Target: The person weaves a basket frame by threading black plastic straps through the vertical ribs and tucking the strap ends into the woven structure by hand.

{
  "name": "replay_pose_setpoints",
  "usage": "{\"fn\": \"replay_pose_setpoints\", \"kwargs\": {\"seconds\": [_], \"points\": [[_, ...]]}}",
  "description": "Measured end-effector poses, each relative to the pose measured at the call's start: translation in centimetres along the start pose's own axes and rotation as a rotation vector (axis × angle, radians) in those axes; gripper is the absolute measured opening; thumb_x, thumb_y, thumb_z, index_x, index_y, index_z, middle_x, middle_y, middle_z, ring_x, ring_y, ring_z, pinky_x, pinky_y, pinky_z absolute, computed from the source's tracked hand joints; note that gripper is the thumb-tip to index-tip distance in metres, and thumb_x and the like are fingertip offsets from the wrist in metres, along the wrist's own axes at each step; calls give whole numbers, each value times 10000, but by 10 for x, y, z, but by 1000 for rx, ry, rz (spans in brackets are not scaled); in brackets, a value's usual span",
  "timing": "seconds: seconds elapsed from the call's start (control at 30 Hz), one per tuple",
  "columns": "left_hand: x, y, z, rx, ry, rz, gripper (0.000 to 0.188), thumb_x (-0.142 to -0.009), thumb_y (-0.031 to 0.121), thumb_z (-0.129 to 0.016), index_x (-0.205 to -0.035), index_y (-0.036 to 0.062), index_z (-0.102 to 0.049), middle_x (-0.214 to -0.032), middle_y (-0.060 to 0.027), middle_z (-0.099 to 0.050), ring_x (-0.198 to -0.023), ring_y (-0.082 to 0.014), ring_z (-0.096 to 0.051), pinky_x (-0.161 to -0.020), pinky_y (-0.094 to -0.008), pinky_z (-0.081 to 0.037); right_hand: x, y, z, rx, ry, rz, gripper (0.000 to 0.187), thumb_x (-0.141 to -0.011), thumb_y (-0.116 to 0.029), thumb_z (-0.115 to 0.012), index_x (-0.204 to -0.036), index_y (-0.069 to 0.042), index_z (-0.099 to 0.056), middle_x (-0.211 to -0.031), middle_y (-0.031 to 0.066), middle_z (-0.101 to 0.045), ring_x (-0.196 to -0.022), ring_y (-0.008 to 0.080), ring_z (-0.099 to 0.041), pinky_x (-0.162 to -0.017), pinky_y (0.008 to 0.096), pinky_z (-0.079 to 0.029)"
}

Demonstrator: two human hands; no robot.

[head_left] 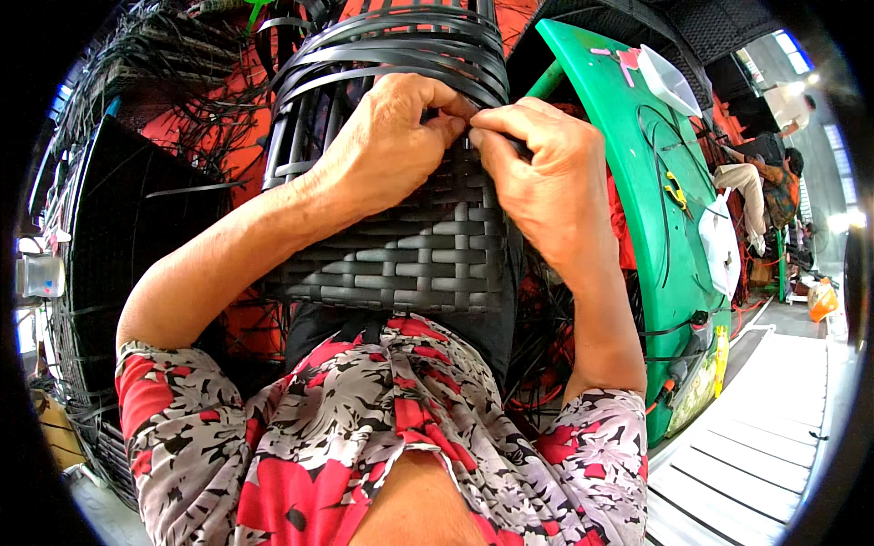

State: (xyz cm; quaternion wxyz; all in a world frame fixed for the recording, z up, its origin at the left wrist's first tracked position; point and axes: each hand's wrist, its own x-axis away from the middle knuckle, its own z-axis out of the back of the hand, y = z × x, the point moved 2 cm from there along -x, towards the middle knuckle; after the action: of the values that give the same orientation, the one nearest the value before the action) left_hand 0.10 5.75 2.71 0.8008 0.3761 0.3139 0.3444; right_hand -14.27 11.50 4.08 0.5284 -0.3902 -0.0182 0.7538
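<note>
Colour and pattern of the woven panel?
The woven panel: dark grey to black, crisscross basketweave; best seen in the head view.

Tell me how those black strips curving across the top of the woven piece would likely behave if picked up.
The black strips are probably springy rather than limp, since they bow in smooth arcs. They look narrow and thin, so each is likely light. Their shiny surface suggests they could be somewhat slippery.
</note>
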Motion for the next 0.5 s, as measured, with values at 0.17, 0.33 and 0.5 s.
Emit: {"fn": "replay_pose_setpoints", "kwargs": {"seconds": [0.17, 0.33, 0.5], "points": [[-4, -1, -3, -70, 94, -35, 217, -812, 171, -660, -896, -29, -669, -849, -133, -667, -823, -158, -612, -775, -297, -463, 3, 6, 18, 129, 94, -73, 26, -754, -34, -630, -764, -14, -642, -715, 141, -599, -664, 305, -607, -602, 374, -474], [-16, 11, -1, -242, 73, 18, 309, -737, 260, -744, -816, -30, -677, -769, -140, -660, -720, -161, -613, -676, -305, -474, 10, 6, 20, 54, 104, -44, 50, -744, -5, -632, -793, -8, -625, -707, 132, -584, -645, 308, -590, -594, 374, -467], [-31, 22, 0, -138, -98, 236, 263, -715, 209, -741, -700, -41, -660, -587, -82, -611, -547, -115, -556, -505, -280, -441, 19, 3, 24, 38, 151, -55, 66, -744, 1, -629, -810, -5, -628, -732, 133, -594, -668, 307, -594, -609, 368, -469]]}}
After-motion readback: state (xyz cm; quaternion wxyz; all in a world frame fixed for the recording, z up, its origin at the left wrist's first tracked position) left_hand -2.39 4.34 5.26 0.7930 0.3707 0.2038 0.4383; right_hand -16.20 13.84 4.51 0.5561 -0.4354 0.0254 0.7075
